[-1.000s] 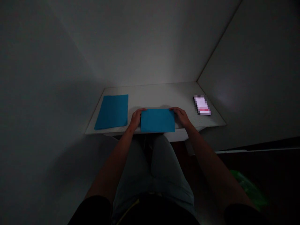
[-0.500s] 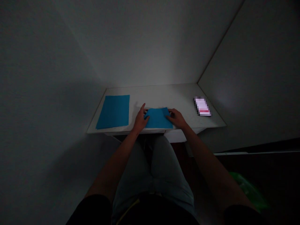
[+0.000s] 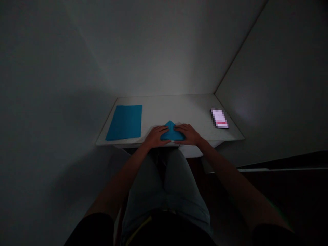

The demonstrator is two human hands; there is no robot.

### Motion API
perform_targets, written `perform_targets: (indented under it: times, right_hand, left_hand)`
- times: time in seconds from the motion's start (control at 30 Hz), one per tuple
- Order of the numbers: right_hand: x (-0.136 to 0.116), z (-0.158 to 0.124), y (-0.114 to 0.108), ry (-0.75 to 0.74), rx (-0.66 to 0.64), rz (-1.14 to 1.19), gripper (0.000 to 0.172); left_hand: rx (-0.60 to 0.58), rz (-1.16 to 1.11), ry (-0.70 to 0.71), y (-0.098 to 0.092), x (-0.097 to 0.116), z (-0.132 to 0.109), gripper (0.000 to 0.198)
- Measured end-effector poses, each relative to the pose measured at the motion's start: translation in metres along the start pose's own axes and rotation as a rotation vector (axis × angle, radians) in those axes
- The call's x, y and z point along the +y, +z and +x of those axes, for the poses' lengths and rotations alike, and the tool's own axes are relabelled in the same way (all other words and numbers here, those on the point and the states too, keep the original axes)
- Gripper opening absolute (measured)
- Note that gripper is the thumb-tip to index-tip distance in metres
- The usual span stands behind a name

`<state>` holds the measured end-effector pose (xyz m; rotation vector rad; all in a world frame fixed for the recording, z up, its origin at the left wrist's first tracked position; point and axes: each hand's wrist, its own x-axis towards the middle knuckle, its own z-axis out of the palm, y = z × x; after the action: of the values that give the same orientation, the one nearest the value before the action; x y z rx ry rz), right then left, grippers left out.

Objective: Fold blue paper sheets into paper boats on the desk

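A sheet of blue paper [image 3: 172, 135], with its top corners folded in to a point, lies at the table's front edge. A crease runs down from the peak. My left hand [image 3: 155, 136] is on its left side, fingers over the slanted fold and thumb along the near edge. My right hand [image 3: 190, 134] grips the other side in the same way, its thumb also at the near edge. Both hands hold the paper between fingers and thumb, and they cover its outer corners.
A stack of flat blue paper [image 3: 124, 122] lies at the left of the white table [image 3: 176, 104]. Toward the right end is a phone [image 3: 219, 118] with a lit, blurred screen. Walls close in the table at the back and on both sides.
The paper's top edge was straight across and now comes to a point, its corners folded inward. Both hands have moved closer together and nearer the front edge.
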<state>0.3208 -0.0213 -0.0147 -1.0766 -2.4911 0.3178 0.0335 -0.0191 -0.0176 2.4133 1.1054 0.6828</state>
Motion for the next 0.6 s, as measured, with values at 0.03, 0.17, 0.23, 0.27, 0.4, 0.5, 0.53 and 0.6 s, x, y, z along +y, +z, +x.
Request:
perform_targets:
  times: [0.03, 0.17, 0.23, 0.27, 0.4, 0.5, 0.53, 0.6]
  right_hand:
    - [0.001, -0.001, 0.0, -0.01, -0.004, 0.006, 0.08]
    - [0.002, -0.004, -0.005, -0.025, -0.029, 0.069, 0.066]
    - [0.002, -0.002, -0.012, -0.037, -0.069, 0.093, 0.059]
    - [0.002, 0.0, -0.015, -0.044, -0.098, 0.096, 0.059]
    - [0.002, 0.008, -0.025, -0.032, -0.219, 0.075, 0.072]
    - [0.006, 0.012, -0.027, 0.013, -0.254, 0.092, 0.07]
    - [0.008, 0.013, -0.027, 0.025, -0.258, 0.106, 0.069]
    - [0.013, 0.015, -0.026, 0.04, -0.266, 0.14, 0.067]
  left_hand:
    - [-0.019, -0.017, 0.017, -0.002, -0.001, -0.005, 0.067]
    - [-0.056, -0.107, 0.057, -0.008, -0.006, -0.015, 0.06]
    - [-0.059, -0.145, 0.043, -0.011, -0.009, -0.014, 0.052]
    - [-0.063, -0.164, 0.03, -0.012, -0.011, -0.012, 0.049]
    - [-0.101, -0.239, -0.007, -0.015, -0.016, -0.003, 0.04]
    - [-0.143, -0.278, -0.02, -0.018, -0.018, 0.003, 0.036]
    - [-0.156, -0.291, -0.027, -0.02, -0.019, 0.004, 0.034]
    - [-0.174, -0.318, -0.039, -0.021, -0.02, 0.006, 0.032]
